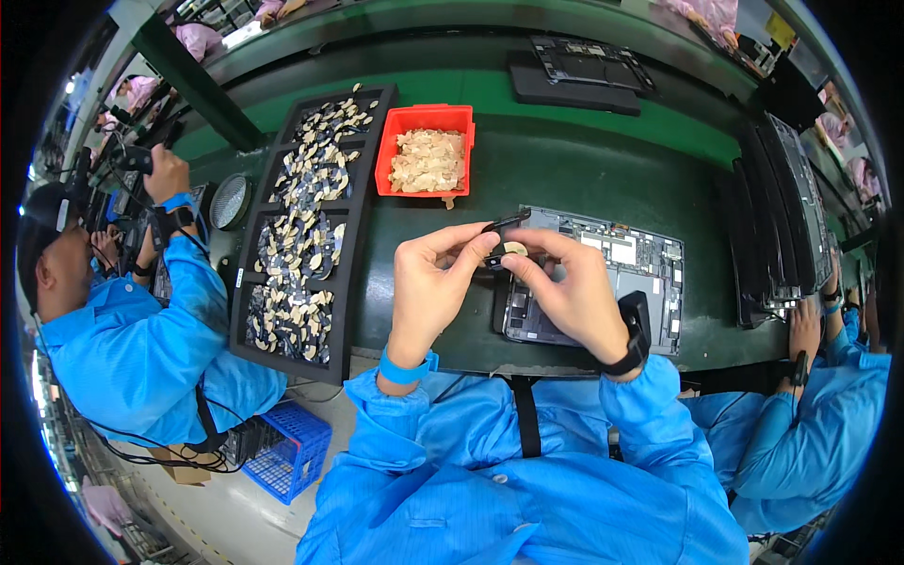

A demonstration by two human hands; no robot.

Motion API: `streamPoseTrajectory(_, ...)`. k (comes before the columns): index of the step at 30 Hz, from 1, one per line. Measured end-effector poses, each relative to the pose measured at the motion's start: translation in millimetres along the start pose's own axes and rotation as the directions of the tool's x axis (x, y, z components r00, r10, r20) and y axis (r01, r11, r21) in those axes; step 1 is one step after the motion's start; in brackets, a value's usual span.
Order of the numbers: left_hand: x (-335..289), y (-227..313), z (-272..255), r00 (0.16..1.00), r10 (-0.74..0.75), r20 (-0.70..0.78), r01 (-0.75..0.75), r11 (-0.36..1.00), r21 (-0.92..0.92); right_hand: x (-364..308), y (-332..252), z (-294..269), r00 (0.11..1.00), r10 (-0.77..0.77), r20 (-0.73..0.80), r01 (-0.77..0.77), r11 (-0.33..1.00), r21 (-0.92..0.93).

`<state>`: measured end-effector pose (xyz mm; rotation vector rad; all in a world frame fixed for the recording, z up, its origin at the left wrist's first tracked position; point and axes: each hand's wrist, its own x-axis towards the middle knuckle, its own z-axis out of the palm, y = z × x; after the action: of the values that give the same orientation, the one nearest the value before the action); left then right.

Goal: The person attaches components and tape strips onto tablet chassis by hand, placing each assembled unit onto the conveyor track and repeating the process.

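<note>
My left hand (pixel 431 281) and my right hand (pixel 569 284) meet in front of me, both closed. Between their fingertips is a small black part (pixel 507 222) with a cream-coloured tab (pixel 515 249). My left thumb and forefinger pinch its left side, while the right fingers grip it by the tab. Just what kind of part it is does not show. Beneath my right hand lies an opened laptop chassis (pixel 650 282) with its circuit board exposed; the hand partly hides it.
Left of my hands stands a black compartment tray (pixel 354 282) of similar black-and-cream parts. A red bin (pixel 428 117) holds cream paper pieces. Another chassis (pixel 593 64) rests on black foam at the back. Upright chassis (pixel 800 207) stand at right. Co-workers (pixel 141 330) sit on both sides.
</note>
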<state>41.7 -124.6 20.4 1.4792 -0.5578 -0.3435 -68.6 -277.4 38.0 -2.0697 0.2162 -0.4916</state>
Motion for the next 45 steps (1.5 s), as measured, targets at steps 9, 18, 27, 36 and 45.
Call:
streamPoseTrajectory(9, 4.5, -0.7, -19.8, 0.997, -0.047, -0.055, 0.057, 0.977, 0.207, 10.8, 14.0, 0.3, 0.989, 0.151, 0.003, -0.144, 0.938, 0.314)
streamPoseTrajectory(18, -2.3, 4.3, -18.1, 0.998, -0.052, 0.029, 0.056, 0.986, -0.159, 3.6, -3.6, 11.3, 0.976, 0.121, 0.179, -0.197, 0.837, 0.51)
streamPoseTrajectory(27, -15.6, 11.2, -6.9, 0.997, 0.029, -0.071, -0.029, 1.0, -0.001, 0.4, -9.2, 12.5, 0.99, 0.08, 0.121, -0.124, 0.897, 0.424)
streamPoseTrajectory(36, -14.8, 35.0, -10.5, 0.976, 0.214, 0.029, -0.215, 0.947, 0.24, -0.9, -5.7, 1.9, 0.99, 0.03, 0.135, -0.092, 0.872, 0.48)
streamPoseTrajectory(45, 38.1, 43.3, -19.3, 0.939, 0.288, -0.186, -0.14, 0.817, 0.559, 22.5, -4.6, 0.7, 0.924, -0.179, -0.339, 0.188, 0.982, -0.004)
